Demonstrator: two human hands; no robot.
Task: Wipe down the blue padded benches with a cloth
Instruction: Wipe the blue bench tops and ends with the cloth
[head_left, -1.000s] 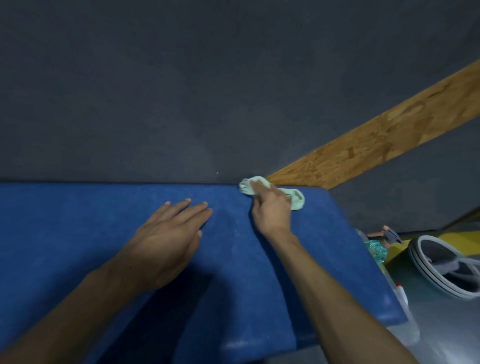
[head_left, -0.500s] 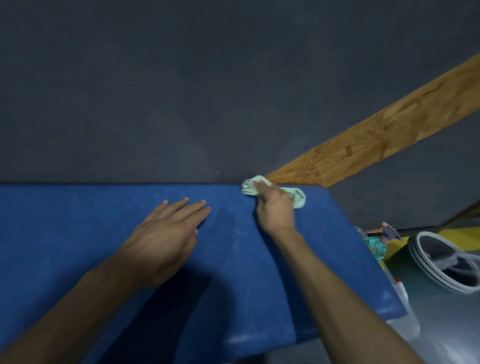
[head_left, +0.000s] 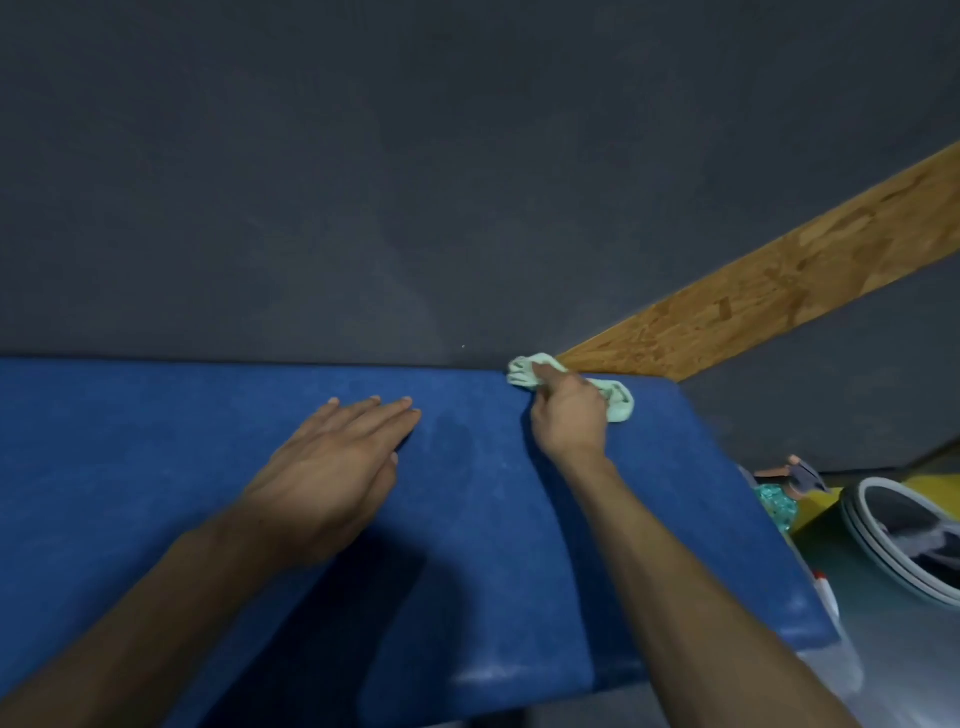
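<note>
Blue padded bench (head_left: 156, 467) fills the lower frame, its far edge against a dark grey wall (head_left: 363, 182). Right hand (head_left: 569, 415) at the bench's far edge, near the right corner; fingers curled round a crumpled pale green cloth (head_left: 618, 402), pressing it to the padding where the bench meets the wall. Cloth shows on both sides of the hand, one bunch toward the wall, the other toward the corner. Left hand (head_left: 332, 473) lies flat on the bench top, palm down, fingers straight and close together, pointing to the far edge, well apart from the cloth and holding nothing. A slanting wooden board (head_left: 779, 280) rises from behind the cloth up to the right. Beyond the bench's right end, lower down: a round grey-and-white bucket (head_left: 883, 535), something teal and crinkled (head_left: 776, 506) just beside the bench, a yellow surface (head_left: 815, 519) between them. Faint pale smears on the bench's near right edge.
</note>
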